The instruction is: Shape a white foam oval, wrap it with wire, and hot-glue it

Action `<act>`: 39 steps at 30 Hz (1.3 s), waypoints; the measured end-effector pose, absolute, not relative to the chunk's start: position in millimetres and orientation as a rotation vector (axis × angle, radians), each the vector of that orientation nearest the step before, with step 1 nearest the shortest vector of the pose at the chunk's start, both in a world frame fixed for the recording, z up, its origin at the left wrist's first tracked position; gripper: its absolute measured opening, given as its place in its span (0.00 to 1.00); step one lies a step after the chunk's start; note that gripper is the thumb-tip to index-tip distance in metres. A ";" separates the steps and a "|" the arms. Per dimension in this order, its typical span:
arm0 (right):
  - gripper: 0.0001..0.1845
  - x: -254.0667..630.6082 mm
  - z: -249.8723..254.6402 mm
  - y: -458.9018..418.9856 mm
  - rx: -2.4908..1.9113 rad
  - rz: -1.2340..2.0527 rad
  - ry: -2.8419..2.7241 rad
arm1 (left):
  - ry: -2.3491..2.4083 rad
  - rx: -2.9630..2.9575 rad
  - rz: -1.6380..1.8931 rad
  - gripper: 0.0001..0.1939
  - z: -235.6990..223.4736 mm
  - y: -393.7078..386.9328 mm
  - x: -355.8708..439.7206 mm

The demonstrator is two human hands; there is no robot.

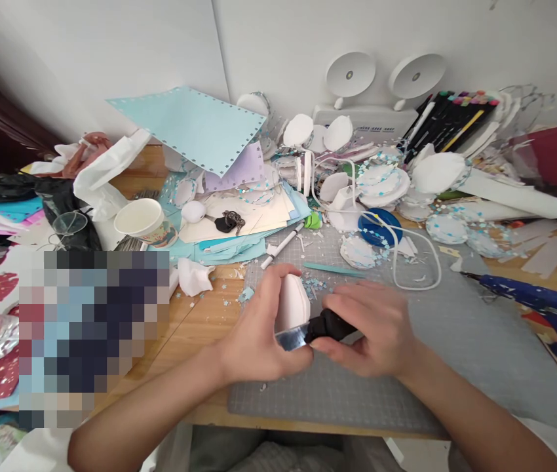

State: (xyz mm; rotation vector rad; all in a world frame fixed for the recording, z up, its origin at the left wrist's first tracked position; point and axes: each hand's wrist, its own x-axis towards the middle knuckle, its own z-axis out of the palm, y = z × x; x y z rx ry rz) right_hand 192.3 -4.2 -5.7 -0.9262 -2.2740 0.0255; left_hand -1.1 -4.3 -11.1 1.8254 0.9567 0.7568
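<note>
My left hand (259, 328) is closed around a small white rounded foam piece (292, 303), held upright over the grey cutting mat (455, 354). My right hand (371, 328) grips the black handle of a knife (327, 326). Its shiny blade (292, 338) points left and lies against the lower edge of the white piece, under my left thumb. Both hands are close together near the mat's front left part.
Paper scraps, white round pieces and blue sheets (194, 124) pile up at the back. A paper cup (145, 221) stands left. A blue glue gun (548, 311) lies right. Markers (450, 121) lean by the wall. A white pen (281, 246) lies on the mat's far edge.
</note>
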 end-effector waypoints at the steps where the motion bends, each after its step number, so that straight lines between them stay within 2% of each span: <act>1: 0.22 192.5 -5.6 -4.0 -0.919 0.010 -2.283 | 0.956 1.796 0.725 0.37 -10.2 -4.2 -1.0; 7: 0.23 192.6 -5.0 -4.4 -0.891 -0.008 -2.306 | 0.915 1.793 0.744 0.29 -9.1 -3.5 -0.4; 11: 0.21 192.1 -6.6 -4.7 -0.910 0.049 -2.275 | 0.955 1.738 0.741 0.29 -8.4 -3.8 -1.2; 16: 0.18 190.6 -9.1 -5.4 -1.017 0.268 -2.178 | 1.128 1.773 0.719 0.34 -11.9 -3.9 0.4; 19: 0.09 190.2 -11.3 -7.6 -1.085 0.355 -2.175 | 1.183 1.879 0.720 0.38 -16.3 -5.4 5.0; 21: 0.05 191.2 -13.9 -8.9 -1.094 0.417 -2.162 | 1.175 1.977 0.717 0.43 -14.6 -10.0 6.0; 23: 0.05 193.3 -17.0 -9.4 -1.091 0.476 -2.133 | 1.177 2.094 0.704 0.50 -5.8 -18.3 0.6; 25: 0.04 195.5 -19.8 -9.1 -1.123 0.508 -2.109 | 1.251 2.207 0.697 0.52 9.9 -28.5 -14.9; 28: 0.03 197.0 -22.7 -8.0 -1.190 0.502 -2.097 | 1.568 2.277 0.799 0.36 38.7 -35.7 -58.9; 31: 0.03 195.4 -23.9 -8.0 -1.212 0.448 -2.119 | 1.941 2.206 0.987 0.29 56.8 -19.4 -116.5; 35: 0.03 192.0 -25.2 -9.0 -1.190 0.381 -2.157 | 2.092 2.050 0.998 0.36 48.3 27.1 -176.9; 39: 0.04 190.5 -26.8 -8.5 -1.179 0.312 -2.170 | 1.936 2.066 0.896 0.42 22.8 63.2 -197.1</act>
